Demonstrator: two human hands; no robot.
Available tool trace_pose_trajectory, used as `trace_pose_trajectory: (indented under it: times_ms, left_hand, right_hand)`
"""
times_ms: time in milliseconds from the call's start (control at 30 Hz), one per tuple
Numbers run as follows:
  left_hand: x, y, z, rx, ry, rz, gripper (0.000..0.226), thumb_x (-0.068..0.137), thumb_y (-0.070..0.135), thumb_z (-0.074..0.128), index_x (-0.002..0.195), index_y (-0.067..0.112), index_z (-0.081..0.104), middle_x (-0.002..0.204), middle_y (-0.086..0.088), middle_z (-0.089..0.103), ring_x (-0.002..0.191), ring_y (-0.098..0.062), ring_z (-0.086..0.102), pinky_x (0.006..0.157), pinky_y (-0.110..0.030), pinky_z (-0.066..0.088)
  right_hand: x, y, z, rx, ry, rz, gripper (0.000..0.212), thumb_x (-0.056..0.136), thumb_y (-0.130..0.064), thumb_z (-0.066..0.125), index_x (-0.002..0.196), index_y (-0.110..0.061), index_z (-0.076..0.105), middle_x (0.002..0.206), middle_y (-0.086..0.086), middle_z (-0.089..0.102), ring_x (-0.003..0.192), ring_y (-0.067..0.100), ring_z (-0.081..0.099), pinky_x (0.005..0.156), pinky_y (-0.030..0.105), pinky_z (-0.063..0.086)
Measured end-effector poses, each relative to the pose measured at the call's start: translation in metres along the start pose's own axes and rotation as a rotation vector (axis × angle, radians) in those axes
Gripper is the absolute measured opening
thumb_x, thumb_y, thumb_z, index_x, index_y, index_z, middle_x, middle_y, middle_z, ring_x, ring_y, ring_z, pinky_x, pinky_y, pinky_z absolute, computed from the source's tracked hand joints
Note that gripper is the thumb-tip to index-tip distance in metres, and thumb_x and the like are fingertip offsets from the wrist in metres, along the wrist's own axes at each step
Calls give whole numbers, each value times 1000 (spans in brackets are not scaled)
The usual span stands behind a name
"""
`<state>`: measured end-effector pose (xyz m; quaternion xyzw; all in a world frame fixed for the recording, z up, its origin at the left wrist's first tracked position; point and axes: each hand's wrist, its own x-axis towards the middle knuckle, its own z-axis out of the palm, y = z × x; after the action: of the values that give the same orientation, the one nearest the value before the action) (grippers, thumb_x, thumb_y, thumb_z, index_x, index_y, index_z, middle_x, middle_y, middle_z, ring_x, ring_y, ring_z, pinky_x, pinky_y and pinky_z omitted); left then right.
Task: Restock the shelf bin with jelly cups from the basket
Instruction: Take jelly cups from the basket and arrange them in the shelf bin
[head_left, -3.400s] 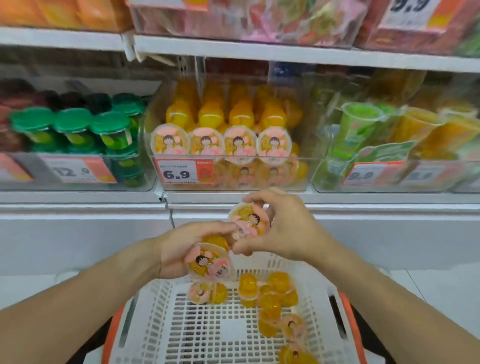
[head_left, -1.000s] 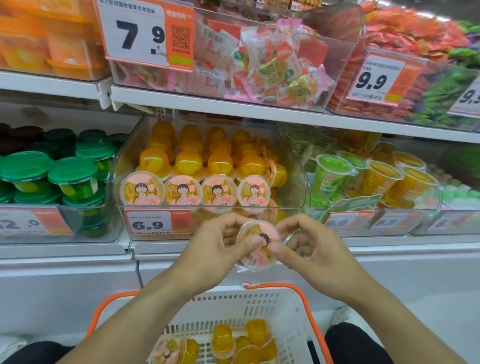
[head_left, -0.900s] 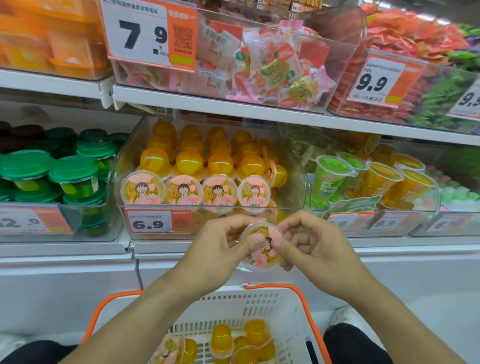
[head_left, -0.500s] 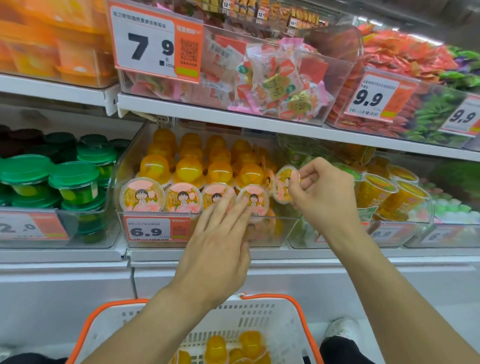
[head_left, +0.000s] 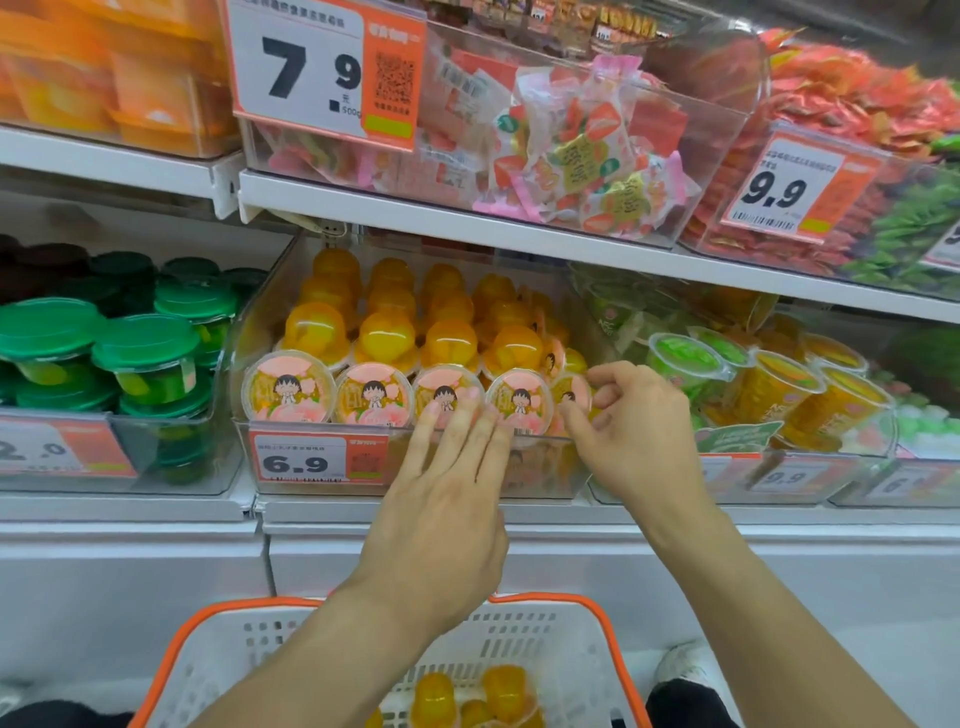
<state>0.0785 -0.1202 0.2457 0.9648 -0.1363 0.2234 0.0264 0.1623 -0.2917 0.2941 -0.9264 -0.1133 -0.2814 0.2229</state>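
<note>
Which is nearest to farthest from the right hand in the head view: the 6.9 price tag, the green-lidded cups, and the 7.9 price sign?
From the right hand:
1. 6.9 price tag, lower left, on the jelly bin's front.
2. 7.9 price sign, upper left, on the shelf above.
3. Green-lidded cups, far left, in the neighbouring bin.

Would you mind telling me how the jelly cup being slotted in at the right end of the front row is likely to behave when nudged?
The jelly cup stands on edge with a round rim, so it may roll or topple. Its glossy plastic probably slips easily in the right hand. It looks small and rigid, so likely light; the left hand seems to be steadying its neighbours.
</note>
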Motion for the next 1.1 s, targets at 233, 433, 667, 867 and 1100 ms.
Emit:
trace_pose_trajectory:
  times_ms: [233,433,667,867,1100]
  left_hand:
    - [-1,0,4,-11,-9,-20,79,77,36,58,147,6,42,154,-11,40,146,-30,31,115,-55,19]
    - [-2,-7,2,-62,-22,-35,80,75,38,61,148,16,39,155,-3,41,146,-28,32,117,-56,21]
    - [-3,-14,3,-113,-21,-7,78,79,36,58,151,21,33,158,3,34,149,-24,24,118,-48,9]
    - [-1,-14,3,-133,-38,-23,76,81,35,56,151,23,31,158,3,33,150,-23,19,121,-52,14]
    - [0,-15,2,-136,-59,1,77,85,38,54,154,26,22,162,6,23,152,-24,5,122,-50,2]
  right_hand:
    - [-24,-4,-10,98,189,-184,12,91,-17,66,103,-14,66,93,-1,58,80,9,50,75,9,33]
    - [-35,-10,5,-147,-47,-337,38,97,-31,44,132,-26,57,134,0,53,100,26,39,86,39,41]
    - [3,-24,16,-299,-26,-199,23,92,-41,55,108,-29,68,100,-5,67,96,25,42,77,38,27]
    - [8,-26,21,-155,-27,-88,19,90,-36,58,104,-30,69,99,-7,67,102,23,42,80,36,25]
    - [7,-21,22,-132,29,-93,19,94,-33,59,109,-32,72,100,-3,63,101,25,42,80,39,28]
